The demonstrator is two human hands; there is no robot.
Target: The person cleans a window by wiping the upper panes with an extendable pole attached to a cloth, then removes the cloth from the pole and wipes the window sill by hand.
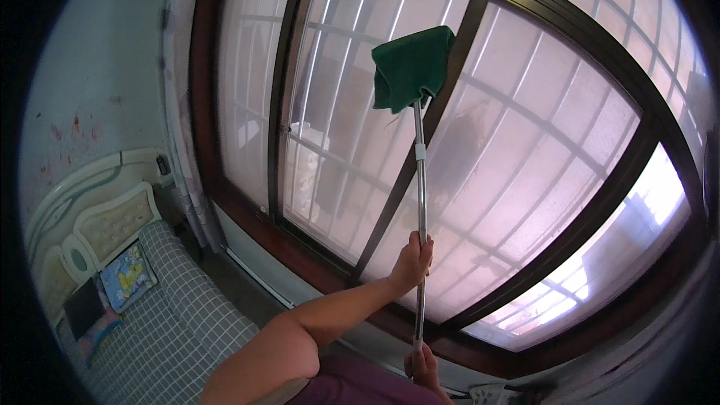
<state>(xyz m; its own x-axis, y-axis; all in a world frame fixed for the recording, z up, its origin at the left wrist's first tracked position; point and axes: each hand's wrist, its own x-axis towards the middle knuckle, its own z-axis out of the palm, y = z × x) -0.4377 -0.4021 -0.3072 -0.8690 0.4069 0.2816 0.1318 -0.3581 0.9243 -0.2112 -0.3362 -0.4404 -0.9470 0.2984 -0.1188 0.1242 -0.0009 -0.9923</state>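
Note:
My left hand [410, 263] is wrapped around the middle of a metal telescopic pole [422, 197]. Lower down, my right hand [423, 364] grips the same pole near its bottom end. A green cloth [413, 67] is draped over the head at the pole's top, hiding that head. The cloth lies in front of a sliding window pane [337, 84], its right edge overlapping the dark window frame [474, 28]. The pole leans almost upright before the glass.
Metal security bars [517, 95] show beyond the panes. A reddish-brown sill [306, 277] runs below the window. To the left, a curtain [183, 124] hangs beside a bed with a checked cover [163, 343], a cartoon-print item [126, 277] and a padded headboard [115, 228].

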